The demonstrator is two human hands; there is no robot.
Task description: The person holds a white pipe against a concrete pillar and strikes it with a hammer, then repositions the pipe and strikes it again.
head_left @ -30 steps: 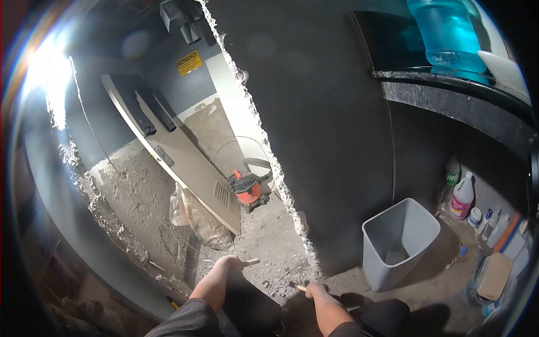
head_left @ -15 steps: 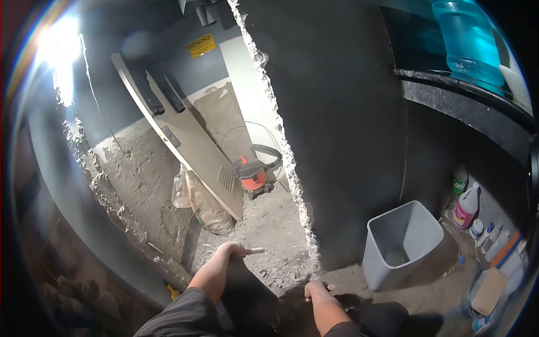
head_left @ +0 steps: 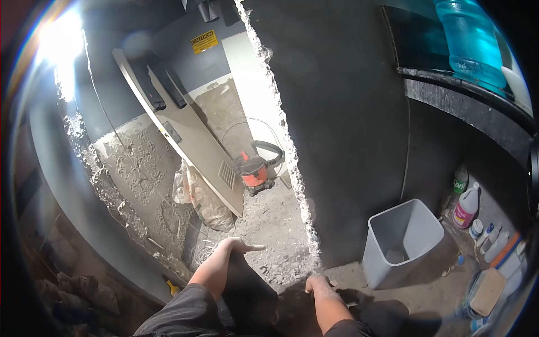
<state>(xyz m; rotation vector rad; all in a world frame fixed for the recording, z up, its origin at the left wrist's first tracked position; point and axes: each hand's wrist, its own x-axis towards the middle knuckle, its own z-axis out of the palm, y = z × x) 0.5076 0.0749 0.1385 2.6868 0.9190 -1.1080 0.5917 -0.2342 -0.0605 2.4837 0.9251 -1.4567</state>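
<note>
While the left hand closes around a pale stick jutting toward three o'clock, the right hand curled inward, whether holding anything cannot be told, loose rubble at its ten o'clock, grey plastic bin at its two o'clock

Left hand left, right hand right, apart; rubble on floor, ahead, between them; sack beyond left hand, just left of door's lower end; door tilted, left of vacuum; vacuum past rubble; sign on back wall, above vacuum; bin right of right hand, before near wall; jug right of bin; counter above both; water bottle on counter.
</note>
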